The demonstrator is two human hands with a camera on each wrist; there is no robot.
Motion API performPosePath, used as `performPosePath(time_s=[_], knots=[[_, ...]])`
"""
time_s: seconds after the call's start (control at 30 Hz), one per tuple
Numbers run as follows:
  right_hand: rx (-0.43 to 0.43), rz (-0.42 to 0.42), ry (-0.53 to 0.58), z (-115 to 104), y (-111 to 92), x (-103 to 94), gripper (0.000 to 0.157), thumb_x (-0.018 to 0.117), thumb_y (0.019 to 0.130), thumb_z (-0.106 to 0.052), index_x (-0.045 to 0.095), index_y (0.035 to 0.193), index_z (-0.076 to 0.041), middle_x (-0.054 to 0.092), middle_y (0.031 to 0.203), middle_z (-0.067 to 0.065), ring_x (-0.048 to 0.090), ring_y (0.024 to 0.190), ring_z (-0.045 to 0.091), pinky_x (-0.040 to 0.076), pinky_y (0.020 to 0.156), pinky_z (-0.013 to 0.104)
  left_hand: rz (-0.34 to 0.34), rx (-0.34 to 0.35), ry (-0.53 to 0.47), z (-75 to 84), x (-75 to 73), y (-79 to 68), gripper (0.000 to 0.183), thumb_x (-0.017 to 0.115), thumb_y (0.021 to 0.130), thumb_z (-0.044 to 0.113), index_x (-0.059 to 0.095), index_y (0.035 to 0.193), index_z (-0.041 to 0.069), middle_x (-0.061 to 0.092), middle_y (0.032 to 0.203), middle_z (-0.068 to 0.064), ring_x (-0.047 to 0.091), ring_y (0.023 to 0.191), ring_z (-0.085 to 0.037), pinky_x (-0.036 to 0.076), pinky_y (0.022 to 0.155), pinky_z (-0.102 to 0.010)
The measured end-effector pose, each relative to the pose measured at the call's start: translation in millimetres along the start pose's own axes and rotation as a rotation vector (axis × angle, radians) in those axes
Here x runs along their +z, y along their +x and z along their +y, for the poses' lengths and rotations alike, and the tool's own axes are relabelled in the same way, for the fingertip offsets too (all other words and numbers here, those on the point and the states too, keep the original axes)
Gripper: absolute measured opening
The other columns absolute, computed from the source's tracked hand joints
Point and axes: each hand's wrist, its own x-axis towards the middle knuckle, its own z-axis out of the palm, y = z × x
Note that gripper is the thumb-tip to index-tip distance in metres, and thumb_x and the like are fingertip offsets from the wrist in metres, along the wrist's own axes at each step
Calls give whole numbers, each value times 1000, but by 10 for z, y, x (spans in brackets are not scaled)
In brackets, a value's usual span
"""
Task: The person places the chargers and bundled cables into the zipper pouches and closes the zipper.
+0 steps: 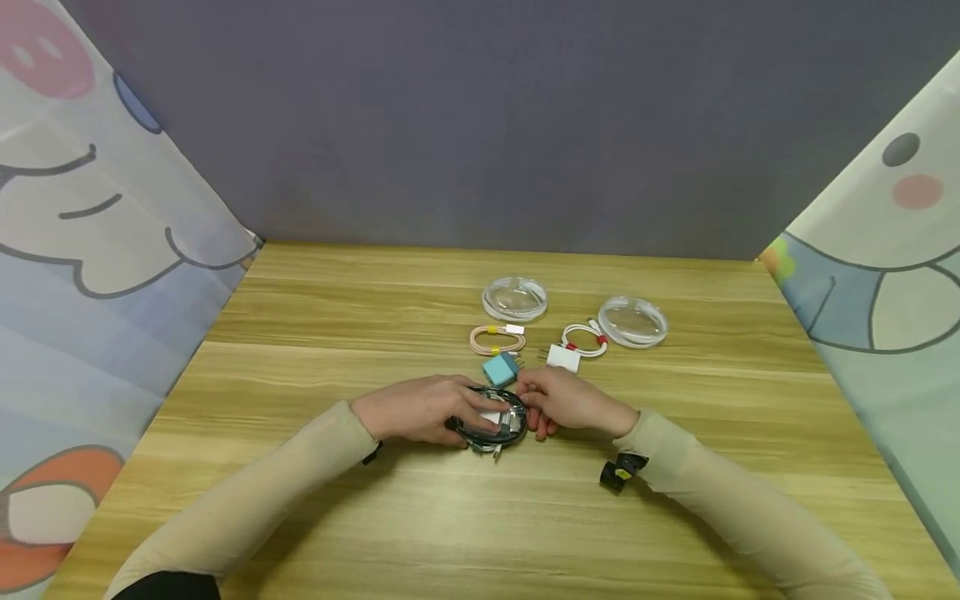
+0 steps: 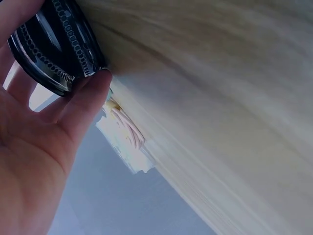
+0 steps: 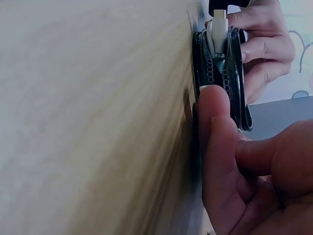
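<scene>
Two clear round cases [image 1: 515, 315] lie toward the grey back panel [image 1: 480, 125] on the woodgrain tabletop [image 1: 345, 300]. Nearer sit a coiled pink cable [image 1: 474, 342] with yellow ties [image 1: 495, 351], a blue charger [image 1: 498, 370], a white charger [image 1: 564, 358] and a coiled white cable [image 1: 590, 353] with red ties [image 1: 602, 339]. Cartoon-printed sheets [image 1: 885, 292] flank both sides.

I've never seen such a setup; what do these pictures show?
There is no machine: one person works with two bare hands. The wide picture comes from a head camera looking down; the close ones from wrist cameras. On the light-brown wooden table lie two round clear cases with white rims, a pink coiled cable with yellow ties, a white coiled cable with red ties, a light-blue plug and a white plug. The left hand holds a round clear case with a black rim, a white cable tip poking out. The right hand is at its edge; whether it pinches anything is hidden.
</scene>
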Motion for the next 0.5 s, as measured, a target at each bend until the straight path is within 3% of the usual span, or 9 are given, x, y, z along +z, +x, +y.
performPosePath(time_s=[0.5], knots=[[69, -31, 74, 47, -240, 74, 17, 48, 104, -4, 57, 89, -4, 68, 69, 5, 67, 56, 21, 56, 50, 34, -4, -29, 46, 20, 25, 2, 50, 79, 87, 24, 64, 134, 29, 45, 151, 8, 52, 126, -20, 46, 102, -33]])
